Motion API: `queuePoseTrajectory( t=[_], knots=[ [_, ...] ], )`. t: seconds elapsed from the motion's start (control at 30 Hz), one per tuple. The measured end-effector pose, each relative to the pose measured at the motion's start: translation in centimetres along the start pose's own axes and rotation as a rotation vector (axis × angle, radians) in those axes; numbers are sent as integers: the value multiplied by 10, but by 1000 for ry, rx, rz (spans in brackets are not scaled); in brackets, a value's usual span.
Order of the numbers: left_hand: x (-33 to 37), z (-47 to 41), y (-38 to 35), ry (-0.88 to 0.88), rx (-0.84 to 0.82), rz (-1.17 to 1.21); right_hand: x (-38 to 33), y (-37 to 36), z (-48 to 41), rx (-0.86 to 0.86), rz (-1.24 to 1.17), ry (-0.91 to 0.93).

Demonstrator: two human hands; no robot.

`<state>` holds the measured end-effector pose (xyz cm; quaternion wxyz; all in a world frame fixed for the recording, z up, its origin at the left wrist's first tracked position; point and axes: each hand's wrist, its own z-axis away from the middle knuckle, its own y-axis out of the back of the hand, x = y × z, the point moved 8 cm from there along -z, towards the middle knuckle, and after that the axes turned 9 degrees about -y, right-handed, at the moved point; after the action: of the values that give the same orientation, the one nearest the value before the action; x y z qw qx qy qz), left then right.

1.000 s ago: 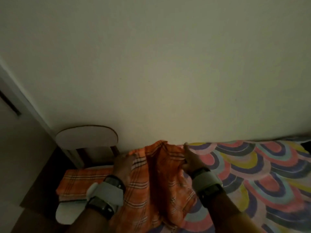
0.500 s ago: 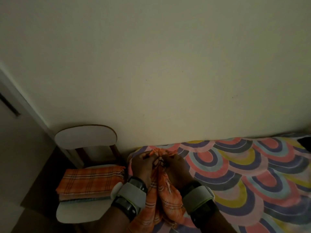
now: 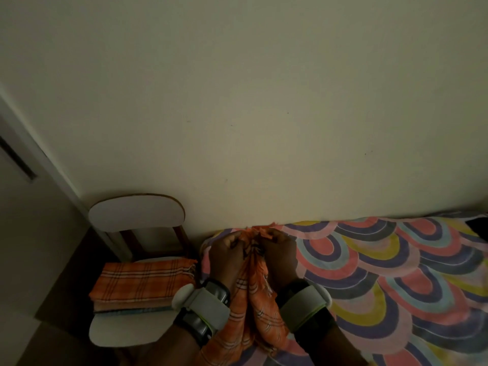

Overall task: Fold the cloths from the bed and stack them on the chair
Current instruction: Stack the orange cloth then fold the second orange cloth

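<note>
An orange plaid cloth [image 3: 257, 310] hangs doubled between my two hands over the left end of the bed [image 3: 383, 273]. My left hand [image 3: 228, 256] and my right hand [image 3: 278, 253] sit side by side, each pinching the cloth's top edge, knuckles nearly touching. The cloth's lower part drops out of view between my wrists. On the white chair [image 3: 126, 331] to the left lies a stack of folded cloths [image 3: 142, 283], with an orange plaid one on top.
A plain wall rises behind the bed and chair. The bed has a sheet of coloured arches. A door frame [image 3: 39, 159] stands at the far left. A dark object [image 3: 479, 225] shows at the bed's right edge.
My hands, held apart with the cloth spread wide a second ago, have come together, doubling the cloth lengthwise. Over the last half second they have barely moved.
</note>
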<state>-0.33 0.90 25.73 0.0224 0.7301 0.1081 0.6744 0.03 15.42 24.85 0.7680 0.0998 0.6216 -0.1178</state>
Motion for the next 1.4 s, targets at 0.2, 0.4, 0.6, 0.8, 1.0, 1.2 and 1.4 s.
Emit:
queuePoseTrajectory(
  t=[0.2, 0.4, 0.6, 0.8, 1.0, 1.2, 1.4],
  knots=[
    [8, -1, -7, 146, -20, 119, -12, -10, 15, 1, 122, 135],
    [26, 1, -18, 220, -195, 316, -8, -2, 5, -37, 63, 130],
    [56, -35, 18, -184, -191, -57, -63, -5, -7, -514, -200, 62],
    [103, -34, -11, -535, -597, -320, -148, 1, -12, -829, -176, 138],
    [88, -14, -19, -567, -621, -361, -209, 22, -29, -777, -226, 200],
    [103, -3, -25, -603, -501, -207, -253, 14, -17, -647, 139, 390],
    [121, -8, -34, -567, -377, -210, -281, 11, 7, -645, 251, 543]
  ],
)
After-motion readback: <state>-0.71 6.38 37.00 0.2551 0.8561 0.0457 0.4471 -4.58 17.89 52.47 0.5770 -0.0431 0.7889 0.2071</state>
